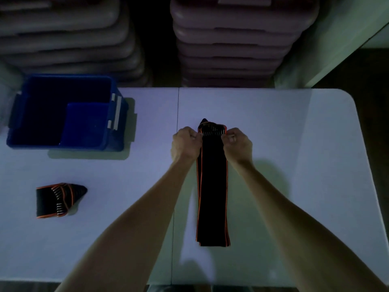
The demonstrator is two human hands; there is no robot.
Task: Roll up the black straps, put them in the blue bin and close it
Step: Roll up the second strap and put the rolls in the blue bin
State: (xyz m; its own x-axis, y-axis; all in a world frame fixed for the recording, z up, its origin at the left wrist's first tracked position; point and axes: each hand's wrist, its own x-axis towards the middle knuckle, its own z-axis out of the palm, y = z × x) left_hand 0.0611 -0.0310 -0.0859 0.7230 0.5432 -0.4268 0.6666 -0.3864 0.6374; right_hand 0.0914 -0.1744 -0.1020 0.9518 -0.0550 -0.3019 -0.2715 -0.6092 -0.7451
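A long black strap with orange edges (212, 197) lies flat on the white table, running from the front toward the middle. Its far end is curled into a small roll. My left hand (185, 144) pinches the left side of that roll and my right hand (237, 144) pinches the right side. A second black strap (59, 200), loosely bunched, lies at the left of the table. The blue bin (19, 123) stands open at the back left, with its blue lid (84, 123) leaning inside it.
The white folding table (294, 144) has a centre seam and a rounded right corner. Behind it rise two stacks of grey folded tables (242, 49). A pale wall edge (336, 49) stands at the back right.
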